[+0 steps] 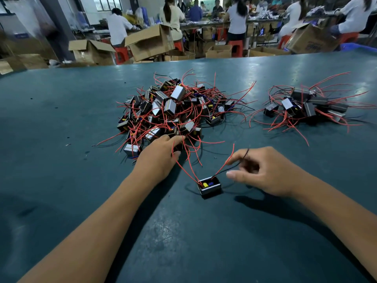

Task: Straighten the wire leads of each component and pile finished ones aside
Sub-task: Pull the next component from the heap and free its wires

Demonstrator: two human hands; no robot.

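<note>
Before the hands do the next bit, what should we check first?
1. Component sits flat on the table, apart from both piles: ok.
2. Right hand pinches the black lead: ok.
3. Left hand reaches into the big pile, not holding the component's body: not ok.
4. Red leads straight: not ok, bent.
5. Finished pile at the right has space beside it: ok.
6. Red leads free of the left fingers: cannot tell.

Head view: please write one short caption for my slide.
Right hand pinches a component's wire leads while left hand reaches into the tangled pile.
</note>
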